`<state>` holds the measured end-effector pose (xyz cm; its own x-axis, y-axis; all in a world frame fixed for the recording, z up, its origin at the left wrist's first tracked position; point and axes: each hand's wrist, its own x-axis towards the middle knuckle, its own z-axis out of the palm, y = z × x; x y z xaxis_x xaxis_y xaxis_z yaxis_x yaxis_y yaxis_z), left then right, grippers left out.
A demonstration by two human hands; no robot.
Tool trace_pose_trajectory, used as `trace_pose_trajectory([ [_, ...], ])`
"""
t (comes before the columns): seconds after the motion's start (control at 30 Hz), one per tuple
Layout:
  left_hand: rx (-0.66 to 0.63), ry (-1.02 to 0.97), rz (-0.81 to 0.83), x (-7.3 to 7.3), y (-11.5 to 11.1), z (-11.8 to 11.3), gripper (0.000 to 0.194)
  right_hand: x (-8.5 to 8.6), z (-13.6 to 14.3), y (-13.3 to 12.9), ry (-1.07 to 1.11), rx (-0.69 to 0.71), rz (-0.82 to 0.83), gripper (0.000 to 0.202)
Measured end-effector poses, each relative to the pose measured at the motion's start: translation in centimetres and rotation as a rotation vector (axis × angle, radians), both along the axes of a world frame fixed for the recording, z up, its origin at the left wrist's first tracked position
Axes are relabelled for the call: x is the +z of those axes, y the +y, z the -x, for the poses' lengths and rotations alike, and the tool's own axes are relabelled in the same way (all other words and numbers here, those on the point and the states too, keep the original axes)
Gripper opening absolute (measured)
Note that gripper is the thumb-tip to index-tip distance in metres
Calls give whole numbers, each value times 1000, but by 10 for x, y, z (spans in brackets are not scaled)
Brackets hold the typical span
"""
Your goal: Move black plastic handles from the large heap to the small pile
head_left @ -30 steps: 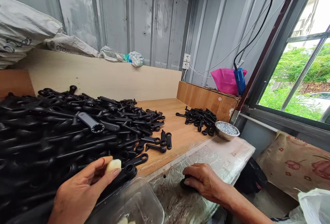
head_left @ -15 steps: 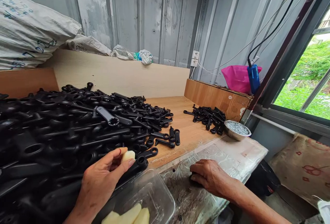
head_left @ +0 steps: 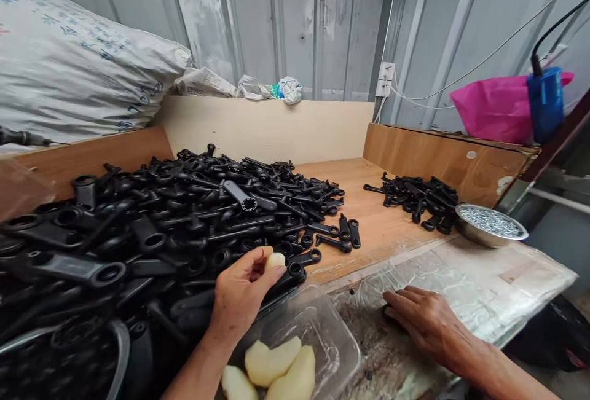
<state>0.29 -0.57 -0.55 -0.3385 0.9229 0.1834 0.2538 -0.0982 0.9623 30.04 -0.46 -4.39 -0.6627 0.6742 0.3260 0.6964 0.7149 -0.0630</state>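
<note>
Between the thumb and fingers of my left hand is a pale yellow fruit piece, held above the far edge of a clear plastic container. Several larger peeled pieces lie in that container. My right hand rests palm down on the plastic-covered table edge, its fingers close together; a small dark thing shows beneath the fingertips, too hidden to make out. A big heap of black plastic handles spreads behind and left of my left hand.
A smaller pile of black parts sits at the back right beside a metal bowl of small screws or pins. Wooden boards border the table. A white sack lies at the upper left, a pink bag at the right.
The view has swung left, so everything appears further right and more of the heap shows. My left hand still holds the fruit piece. The fingers of my right hand have flattened and straightened somewhat.
</note>
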Motion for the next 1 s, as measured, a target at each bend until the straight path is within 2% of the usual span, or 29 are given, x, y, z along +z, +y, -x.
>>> trace_pose_trajectory([
  [0.1,7,10,20,-1,0,1,52,1,-1,0,26,24,0,31],
  [0.3,58,7,63,-5,4,6,52,5,5,-2,-134,-52,10,26],
  [0.57,48,-40,101,7,1,1,59,-2,8,-8,-24,-101,-97,21],
  [0.67,28,-41,100,8,1,2,59,-5,8,-9,24,-137,-120,12],
  [0.7,25,-42,99,8,1,3,60,-6,7,-9,48,-163,-100,13],
  [0.77,24,-41,104,7,2,4,63,-6,4,-10,116,-234,-17,27],
  [0.87,24,-40,129,8,2,4,66,2,-3,-11,216,-309,111,45],
  [0.93,27,-42,143,11,2,3,67,12,-5,-12,270,-298,168,48],
  [1.0,30,-46,155,12,2,2,68,25,-3,-10,309,-284,228,43],
])
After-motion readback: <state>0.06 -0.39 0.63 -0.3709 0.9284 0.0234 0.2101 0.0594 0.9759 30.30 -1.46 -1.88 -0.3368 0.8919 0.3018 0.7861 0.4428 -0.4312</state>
